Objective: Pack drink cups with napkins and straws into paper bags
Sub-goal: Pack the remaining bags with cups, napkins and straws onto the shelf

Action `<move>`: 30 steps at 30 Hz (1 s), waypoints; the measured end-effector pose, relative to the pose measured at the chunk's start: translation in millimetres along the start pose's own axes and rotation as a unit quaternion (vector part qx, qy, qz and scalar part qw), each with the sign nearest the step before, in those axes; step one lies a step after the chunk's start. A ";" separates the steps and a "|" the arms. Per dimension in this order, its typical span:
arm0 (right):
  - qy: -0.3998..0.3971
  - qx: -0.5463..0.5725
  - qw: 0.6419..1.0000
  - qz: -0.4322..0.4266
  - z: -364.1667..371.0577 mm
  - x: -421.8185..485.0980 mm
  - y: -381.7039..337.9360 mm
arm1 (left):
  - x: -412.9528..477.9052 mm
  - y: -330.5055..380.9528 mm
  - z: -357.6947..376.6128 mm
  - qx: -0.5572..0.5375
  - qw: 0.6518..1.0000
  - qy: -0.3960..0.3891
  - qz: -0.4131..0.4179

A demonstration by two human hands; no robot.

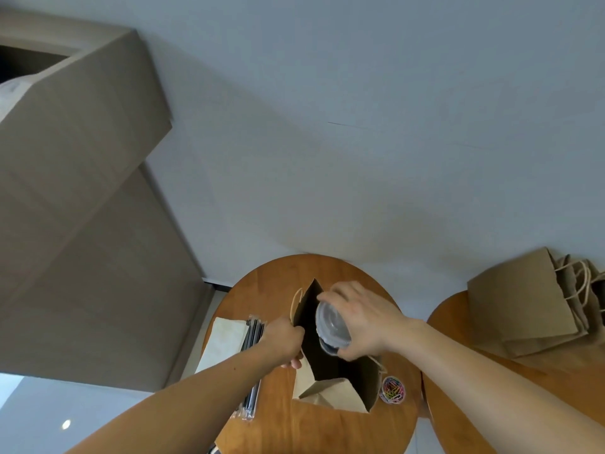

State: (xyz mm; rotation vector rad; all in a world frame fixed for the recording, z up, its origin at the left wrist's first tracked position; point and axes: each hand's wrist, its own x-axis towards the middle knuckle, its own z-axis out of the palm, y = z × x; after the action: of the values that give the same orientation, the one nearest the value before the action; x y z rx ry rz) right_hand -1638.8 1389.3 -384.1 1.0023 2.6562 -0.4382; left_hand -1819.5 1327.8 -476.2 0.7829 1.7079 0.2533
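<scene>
The right hand (pixel 357 317) has its grip wrapped around the clear plastic drink cup with a see-through lid (pixel 330 326), with fingers on the far side and the thumb near the bottom. The cup hangs tipped over the dark mouth of the open brown paper bag (pixel 330 393), which stands on the round wooden desk (pixel 278 276). The left hand (pixel 284 342) pinches the bag's left edge to hold it open. The cup looks light and a bit bendy, so a hard squeeze could pop the lid. Holding it around the sides near the rim seems safest. It may be empty, but the view is too blurry to be sure. The bag is thin and floppy and would likely fold without that pinch. 1 stack of cream paper napkins (pixel 226 335) and some wrapped straws (pixel 253 329) lie just left of the bag.
</scene>
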 end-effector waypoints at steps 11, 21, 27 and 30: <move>-0.117 -0.072 0.990 0.041 91.6 44.2 -2.9 | -2.9 -10.6 -3.4 0.020 1.000 0.020 0.008; -0.152 -0.034 0.980 0.123 159.1 83.8 0.3 | -2.9 -23.7 -1.2 0.039 0.998 0.022 0.054; -0.124 -0.043 0.985 0.115 177.4 80.3 -4.0 | -4.2 -22.5 -3.4 0.062 0.995 0.024 0.077; -0.130 -0.054 0.983 0.119 180.9 79.3 -5.3 | -6.2 -22.2 -3.2 0.068 0.993 0.022 0.091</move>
State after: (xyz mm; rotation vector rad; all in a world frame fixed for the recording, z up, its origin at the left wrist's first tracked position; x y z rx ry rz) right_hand -1674.4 1365.6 -577.0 1.1271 2.2708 -0.3417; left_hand -1829.9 1308.0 -482.6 1.0441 1.7103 0.2827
